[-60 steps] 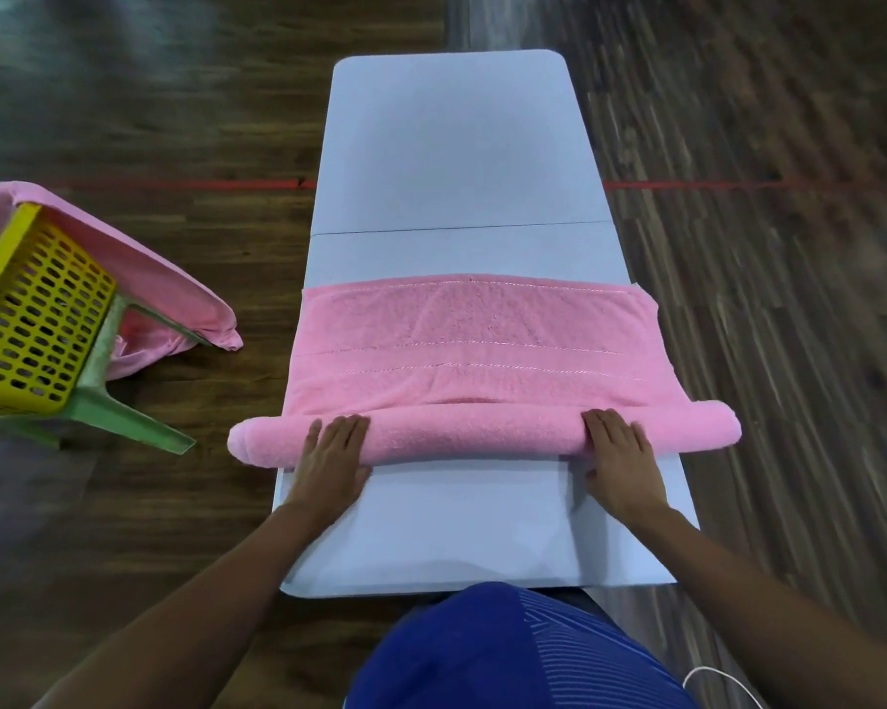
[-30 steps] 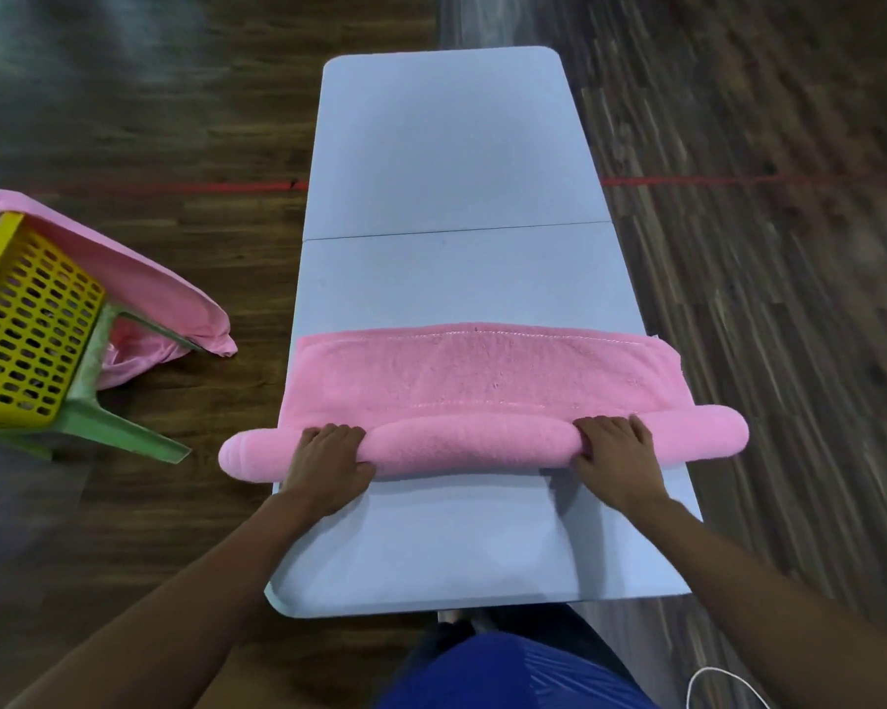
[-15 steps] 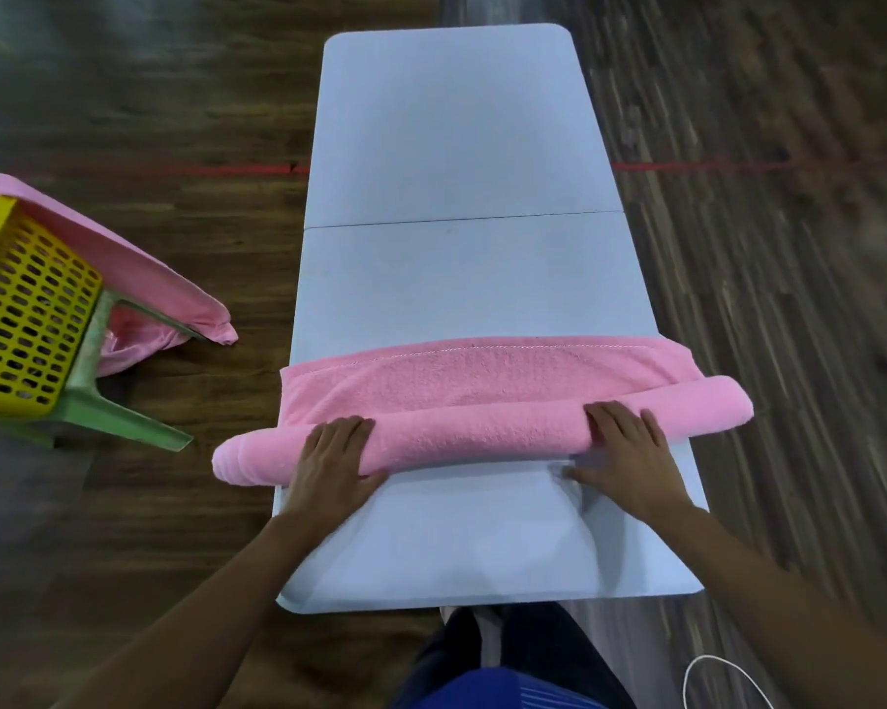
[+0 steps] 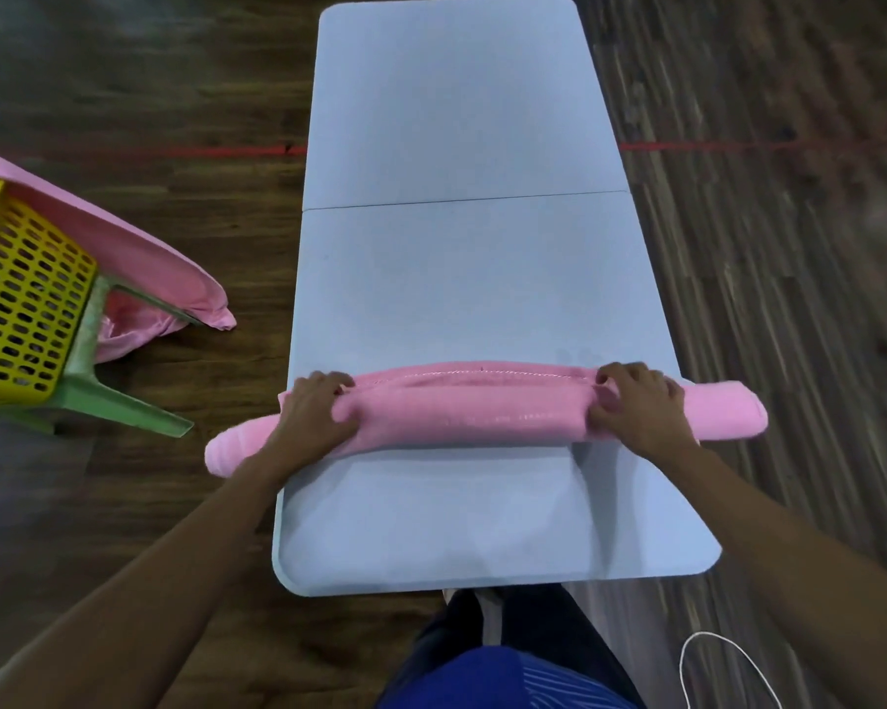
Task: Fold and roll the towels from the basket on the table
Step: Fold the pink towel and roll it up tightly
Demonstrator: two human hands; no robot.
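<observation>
A long pale grey-blue worktop point(image 4: 462, 278) with a cross seam carries one rolled pink terry towel point(image 4: 477, 414) lying crosswise near its close end, both roll ends overhanging the side edges.

Yellow basket point(image 4: 19, 294) cut off at left edge; floor point(image 4: 789, 248) at right blurred.

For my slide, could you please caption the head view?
Both hands, left and right, roll a pink towel across a table.
</observation>
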